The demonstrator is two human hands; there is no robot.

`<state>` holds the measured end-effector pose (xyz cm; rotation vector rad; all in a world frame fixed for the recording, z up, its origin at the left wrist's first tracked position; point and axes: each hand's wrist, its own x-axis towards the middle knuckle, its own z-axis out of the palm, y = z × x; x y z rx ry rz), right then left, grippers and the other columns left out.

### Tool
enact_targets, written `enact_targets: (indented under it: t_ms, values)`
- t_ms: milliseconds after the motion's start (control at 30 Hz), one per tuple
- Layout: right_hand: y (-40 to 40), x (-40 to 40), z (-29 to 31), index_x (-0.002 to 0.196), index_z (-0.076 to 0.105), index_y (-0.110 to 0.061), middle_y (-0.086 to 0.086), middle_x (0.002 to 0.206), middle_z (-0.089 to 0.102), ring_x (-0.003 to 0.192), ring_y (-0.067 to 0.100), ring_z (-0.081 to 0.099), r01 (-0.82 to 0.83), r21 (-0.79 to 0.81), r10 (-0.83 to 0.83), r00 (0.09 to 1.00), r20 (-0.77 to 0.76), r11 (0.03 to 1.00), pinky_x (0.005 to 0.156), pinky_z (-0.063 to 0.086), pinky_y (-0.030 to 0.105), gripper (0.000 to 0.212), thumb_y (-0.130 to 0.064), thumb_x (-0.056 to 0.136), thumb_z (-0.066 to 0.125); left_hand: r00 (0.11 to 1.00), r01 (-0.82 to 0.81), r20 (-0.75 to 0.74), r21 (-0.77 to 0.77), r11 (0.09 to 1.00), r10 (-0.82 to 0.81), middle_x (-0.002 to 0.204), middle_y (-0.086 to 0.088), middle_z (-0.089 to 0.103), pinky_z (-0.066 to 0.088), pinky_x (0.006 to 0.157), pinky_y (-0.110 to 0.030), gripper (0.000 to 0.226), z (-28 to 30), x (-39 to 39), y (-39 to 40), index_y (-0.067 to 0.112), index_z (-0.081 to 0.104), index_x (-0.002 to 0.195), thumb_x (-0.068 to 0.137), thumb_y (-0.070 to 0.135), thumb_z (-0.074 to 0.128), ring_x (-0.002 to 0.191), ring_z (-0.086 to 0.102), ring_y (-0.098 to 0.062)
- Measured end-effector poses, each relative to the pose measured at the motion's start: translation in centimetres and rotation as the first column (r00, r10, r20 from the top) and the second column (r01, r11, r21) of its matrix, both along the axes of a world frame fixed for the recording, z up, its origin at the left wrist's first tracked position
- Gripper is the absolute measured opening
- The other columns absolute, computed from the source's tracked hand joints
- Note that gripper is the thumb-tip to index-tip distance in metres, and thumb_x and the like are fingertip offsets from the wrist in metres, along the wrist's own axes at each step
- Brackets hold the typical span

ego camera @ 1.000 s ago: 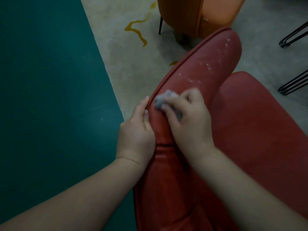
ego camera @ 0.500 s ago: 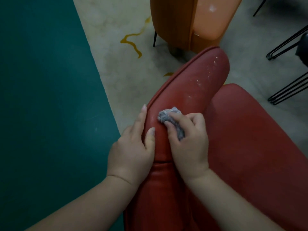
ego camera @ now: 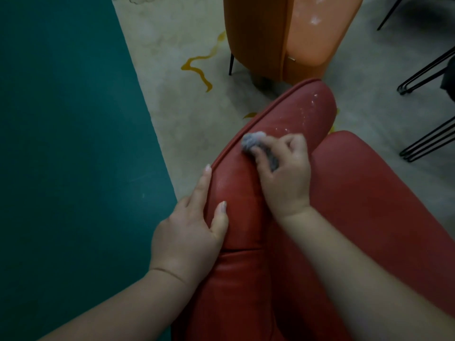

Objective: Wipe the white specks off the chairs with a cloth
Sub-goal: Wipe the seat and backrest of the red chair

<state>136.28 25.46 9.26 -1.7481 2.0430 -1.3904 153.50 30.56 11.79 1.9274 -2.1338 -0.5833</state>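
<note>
A red leather chair (ego camera: 369, 205) fills the lower right, its padded arm running up the middle. White specks (ego camera: 310, 107) dot the far end of that arm. My right hand (ego camera: 285, 173) presses a crumpled grey cloth (ego camera: 253, 141) onto the arm's top, just short of the specks. My left hand (ego camera: 192, 230) lies flat on the arm's outer side, thumb on top, fingers spread along the piping. An orange chair (ego camera: 261, 38) stands beyond, with white specks (ego camera: 316, 19) on its lighter panel.
A teal floor area (ego camera: 66, 156) covers the left. Pale floor (ego camera: 172, 94) with a yellow squiggle (ego camera: 199, 67) lies between the chairs. Black wire chair legs (ego camera: 428, 75) stand at the right edge.
My right hand has slid the cloth further along the arm toward the specks. My left hand stayed lower on the arm and spread flatter.
</note>
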Motion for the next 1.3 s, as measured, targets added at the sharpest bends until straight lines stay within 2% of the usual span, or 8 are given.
enact_targets:
  t_ms: [100,200,300,433,700,867,1067,1300]
  values:
    - [-3.5,-1.6,0.5,0.107,0.072,-0.012,0.004,0.091,0.044,0.080,0.017,0.052,0.128,0.039,-0.132,0.987,0.095,0.991,0.078,0.042,0.013,0.022,-0.019,0.086,0.068,1.000,-0.002,-0.004,-0.008,1.000,0.002,0.114,0.004,0.060,0.037,0.069,-0.029,0.065,0.1,0.0,0.0,0.057,0.001,0.144,0.084,0.065,0.025,0.093,0.062,-0.025]
    - [-0.9,0.5,-0.3,0.107,0.072,-0.018,0.001,0.093,0.047,0.079,0.007,0.049,0.189,0.091,-0.202,0.965,0.165,0.978,0.077,0.044,0.016,0.022,-0.023,0.086,0.068,0.999,-0.004,0.035,0.026,1.000,0.003,0.118,0.004,0.058,0.038,0.071,-0.031,0.065,0.2,-0.1,-0.2,0.055,-0.002,0.144,0.084,0.065,0.021,0.096,0.061,-0.026]
    - [3.0,2.0,-0.8,0.106,0.072,-0.018,0.001,0.088,0.048,0.075,0.004,0.047,0.095,0.043,-0.100,0.987,0.126,0.995,0.073,0.042,0.012,0.023,-0.027,0.085,0.066,0.991,0.024,0.128,0.031,0.999,-0.028,0.123,0.005,0.053,0.035,0.068,-0.032,0.064,0.3,-0.4,-0.4,0.054,-0.012,0.143,0.085,0.066,0.013,0.096,0.061,-0.025]
    - [-1.1,-1.4,-0.5,0.107,0.072,-0.010,0.005,0.087,0.045,0.076,0.012,0.048,0.084,-0.003,-0.084,0.996,0.038,0.996,0.075,0.043,0.017,0.023,-0.019,0.086,0.068,0.982,0.091,0.169,-0.028,0.995,-0.085,0.122,0.005,0.049,0.030,0.063,-0.031,0.063,0.3,-1.6,-2.4,0.051,-0.011,0.144,0.087,0.064,0.011,0.090,0.061,-0.026]
    - [-0.3,-0.9,-2.6,0.109,0.071,-0.015,0.000,0.095,0.052,0.083,0.003,0.052,0.383,0.070,-0.382,0.852,0.357,0.921,0.079,0.034,-0.001,0.024,-0.021,0.086,0.067,0.949,0.282,0.158,-0.028,0.959,-0.274,0.133,-0.006,0.043,0.032,0.071,-0.037,0.057,-0.4,-7.7,-11.2,0.047,-0.004,0.147,0.097,0.053,0.022,0.102,0.056,-0.036]
    - [-3.7,-4.5,-2.4,0.105,0.071,-0.009,0.007,0.093,0.048,0.084,0.010,0.049,0.300,0.034,-0.300,0.929,0.219,0.953,0.081,0.033,0.000,0.021,-0.018,0.086,0.068,0.941,0.322,0.148,-0.121,0.939,-0.304,0.121,-0.007,0.053,0.031,0.067,-0.035,0.054,-1.1,-8.4,-12.7,0.051,0.000,0.146,0.096,0.052,0.021,0.092,0.058,-0.035]
    - [-4.6,-4.4,-2.7,0.110,0.070,-0.015,0.006,0.099,0.052,0.088,0.007,0.052,0.398,0.063,-0.392,0.847,0.360,0.915,0.082,0.032,-0.001,0.024,-0.023,0.087,0.067,0.943,0.304,0.183,-0.141,0.942,-0.277,0.114,-0.004,0.055,0.030,0.065,-0.034,0.056,-1.0,-8.3,-12.2,0.054,-0.004,0.144,0.092,0.058,0.017,0.086,0.060,-0.032]
    - [-7.0,-7.6,-2.5,0.105,0.072,-0.011,0.005,0.090,0.045,0.079,0.012,0.050,0.225,-0.024,-0.218,0.962,0.163,0.974,0.076,0.041,0.013,0.023,-0.021,0.084,0.071,0.945,0.300,0.178,-0.144,0.943,-0.273,0.111,-0.003,0.054,0.031,0.061,-0.032,0.058,-1.0,-8.3,-12.2,0.051,-0.005,0.146,0.092,0.056,0.015,0.079,0.060,-0.031]
